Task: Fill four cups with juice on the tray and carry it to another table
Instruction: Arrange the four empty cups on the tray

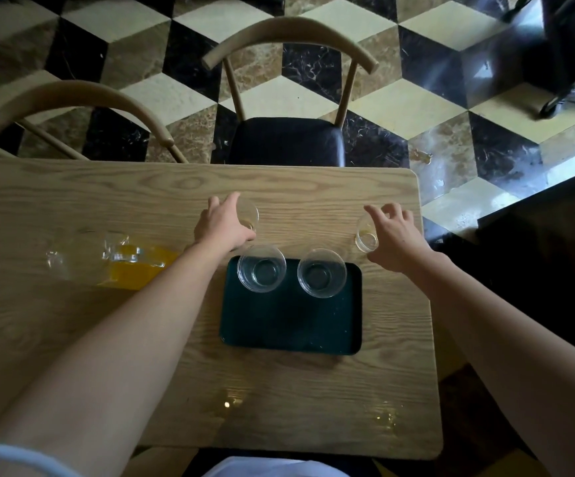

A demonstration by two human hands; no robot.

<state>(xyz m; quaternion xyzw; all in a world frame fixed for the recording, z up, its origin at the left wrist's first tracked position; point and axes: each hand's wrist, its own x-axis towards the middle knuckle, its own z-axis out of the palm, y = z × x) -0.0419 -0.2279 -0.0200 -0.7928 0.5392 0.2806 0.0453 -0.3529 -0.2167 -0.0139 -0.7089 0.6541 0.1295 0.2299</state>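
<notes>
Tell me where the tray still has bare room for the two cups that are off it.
The near half of the dark tray is bare, from the two empty cups on its far edge to its near rim. That far edge is crowded. The left hand reaches one cup beyond the tray; the right hand reaches another.

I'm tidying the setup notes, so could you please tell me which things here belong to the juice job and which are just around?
Job: tray, two cups on it, two cups on the table, juice pitcher.
Around: two chairs.
</notes>
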